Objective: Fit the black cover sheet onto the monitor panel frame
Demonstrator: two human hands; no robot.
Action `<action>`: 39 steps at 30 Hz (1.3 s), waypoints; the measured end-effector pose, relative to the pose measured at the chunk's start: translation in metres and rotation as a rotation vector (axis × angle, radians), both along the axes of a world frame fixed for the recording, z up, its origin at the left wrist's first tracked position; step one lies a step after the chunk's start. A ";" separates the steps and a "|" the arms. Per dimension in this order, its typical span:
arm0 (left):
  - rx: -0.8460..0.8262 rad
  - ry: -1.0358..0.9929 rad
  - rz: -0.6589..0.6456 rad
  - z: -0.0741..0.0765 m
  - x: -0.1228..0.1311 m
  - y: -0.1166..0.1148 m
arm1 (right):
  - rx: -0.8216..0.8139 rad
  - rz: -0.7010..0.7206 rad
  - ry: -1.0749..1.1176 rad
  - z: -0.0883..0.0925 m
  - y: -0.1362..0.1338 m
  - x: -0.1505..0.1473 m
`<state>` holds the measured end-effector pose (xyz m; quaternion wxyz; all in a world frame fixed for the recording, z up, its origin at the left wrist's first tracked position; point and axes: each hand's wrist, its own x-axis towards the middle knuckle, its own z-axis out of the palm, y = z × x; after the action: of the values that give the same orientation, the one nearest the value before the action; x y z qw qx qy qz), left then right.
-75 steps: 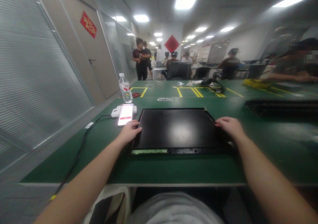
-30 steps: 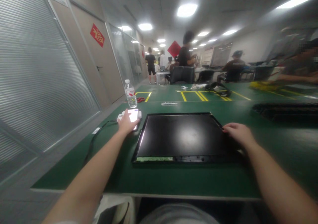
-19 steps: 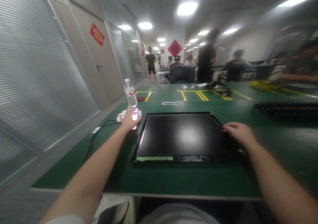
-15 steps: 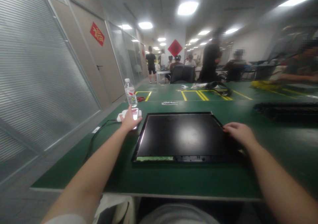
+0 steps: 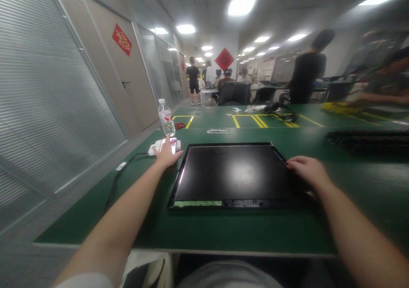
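A black display panel (image 5: 220, 168) lies flat on the green table, with a strip of green circuit board along its near left edge. At its right edge, the fingers of my right hand (image 5: 308, 171) are closed on the frame. My left hand (image 5: 166, 155) reaches past the panel's left side, fingers spread over a smartphone (image 5: 173, 145) with a lit screen. The index finger points forward across the phone, whose lower part is hidden by the hand. Under and beside the phone is a white power strip (image 5: 152, 149) with a black cable.
A water bottle (image 5: 166, 118) stands just behind the phone, red-handled scissors (image 5: 180, 125) to its right. Black headphones (image 5: 281, 111) and yellow tape lines are farther back. A dark, long item (image 5: 367, 144) lies at right. Other people sit and stand beyond the table.
My left hand has drawn back slightly, showing the phone screen more clearly. My right hand stays at the panel's edge. A standing person in the background has moved right.
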<state>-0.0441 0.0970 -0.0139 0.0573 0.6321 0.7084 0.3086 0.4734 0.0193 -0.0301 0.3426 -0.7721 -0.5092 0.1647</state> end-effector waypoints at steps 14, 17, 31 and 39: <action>0.014 -0.028 0.018 0.007 0.000 -0.006 | -0.003 0.002 0.001 0.000 0.000 0.000; 0.051 0.006 0.057 0.010 -0.001 -0.010 | -0.003 -0.002 0.012 0.000 0.000 -0.001; -0.368 0.329 -0.034 0.014 0.038 -0.061 | 0.012 -0.015 0.028 0.002 -0.001 -0.005; -0.361 0.379 -0.087 0.004 0.034 -0.073 | 0.068 -0.057 0.052 0.007 -0.005 -0.009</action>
<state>-0.0103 0.0244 -0.0097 0.0488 0.6881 0.7222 0.0504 0.4645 0.0145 -0.0235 0.3864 -0.7696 -0.4834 0.1573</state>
